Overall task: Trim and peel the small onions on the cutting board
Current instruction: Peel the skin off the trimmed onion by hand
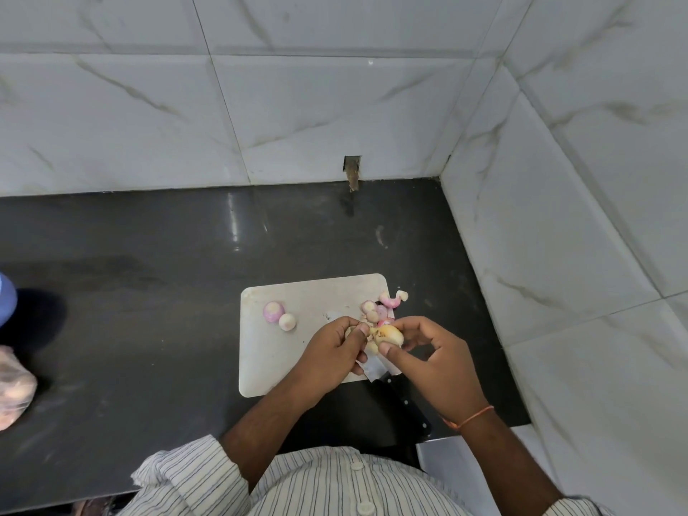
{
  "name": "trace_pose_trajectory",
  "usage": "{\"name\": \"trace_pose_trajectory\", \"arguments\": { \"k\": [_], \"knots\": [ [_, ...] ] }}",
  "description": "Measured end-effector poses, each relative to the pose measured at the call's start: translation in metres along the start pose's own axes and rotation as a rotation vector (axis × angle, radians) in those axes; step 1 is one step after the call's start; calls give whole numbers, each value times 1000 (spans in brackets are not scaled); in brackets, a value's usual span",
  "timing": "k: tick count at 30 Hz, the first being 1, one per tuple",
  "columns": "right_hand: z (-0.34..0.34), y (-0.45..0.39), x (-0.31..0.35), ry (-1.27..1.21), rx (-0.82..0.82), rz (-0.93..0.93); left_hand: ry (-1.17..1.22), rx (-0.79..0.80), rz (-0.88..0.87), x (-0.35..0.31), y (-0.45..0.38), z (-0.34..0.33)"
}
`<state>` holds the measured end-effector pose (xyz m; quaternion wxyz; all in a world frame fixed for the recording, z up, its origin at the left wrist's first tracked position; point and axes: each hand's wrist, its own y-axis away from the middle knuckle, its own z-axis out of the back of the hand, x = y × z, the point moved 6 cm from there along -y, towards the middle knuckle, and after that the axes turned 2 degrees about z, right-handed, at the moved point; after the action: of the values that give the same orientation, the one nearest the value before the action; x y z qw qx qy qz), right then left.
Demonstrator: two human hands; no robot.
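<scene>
A white cutting board point(283, 355) lies on the dark counter. Both hands hover over its right part and share one small pale onion point(389, 335). My left hand point(331, 351) pinches its left end, where a bit of dry skin shows. My right hand point(428, 351) grips its right side with thumb and fingers. Two peeled onions, one pinkish point(273, 310) and one whitish point(287, 322), rest on the board's left part. A heap of pink peels and cut ends point(383, 309) lies at the board's far right corner. A knife point(400, 400) lies under my hands, black handle pointing toward me.
The dark counter point(149, 292) ends at tiled walls behind and on the right. A clear bag of onions point(15, 385) and a blue object point(5, 303) sit at the far left edge. One peel scrap point(402, 295) lies just off the board.
</scene>
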<state>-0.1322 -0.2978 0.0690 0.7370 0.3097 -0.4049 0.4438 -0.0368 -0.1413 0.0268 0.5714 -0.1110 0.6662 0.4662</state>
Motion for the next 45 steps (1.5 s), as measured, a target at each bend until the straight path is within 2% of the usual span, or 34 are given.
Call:
{"name": "trace_pose_trajectory", "arguments": {
  "k": [9, 13, 18, 22, 27, 30, 32, 34, 39, 45],
  "knots": [
    [3, -3, -9, -367, -54, -143, -54, -63, 31, 12, -11, 4],
    [9, -4, -9, -393, -95, -157, -117, -89, 29, 14, -25, 5],
    [17, -4, -19, -369, -141, -181, -352, -89, -37, -2, -52, -7],
    [22, -2, -22, -366, -150, -180, -592, 3, -76, -8, -65, -18],
    [26, -1, -29, -319, -132, -160, -916, -65, -348, -22, -58, -17],
    [25, -1, -29, -319, -104, -143, -831, -19, -543, -33, -40, -21],
    [24, -3, -27, -313, -83, -126, -723, 31, -636, -43, -26, -24],
    [22, -4, -24, -302, -63, -110, -628, 17, -702, -48, -17, -23],
    [21, -6, -23, -320, -50, -145, -340, -1, -551, -40, -14, -15],
    [18, -5, -17, -436, -10, -160, -294, -13, -561, -37, -6, -10]
  ]
}}
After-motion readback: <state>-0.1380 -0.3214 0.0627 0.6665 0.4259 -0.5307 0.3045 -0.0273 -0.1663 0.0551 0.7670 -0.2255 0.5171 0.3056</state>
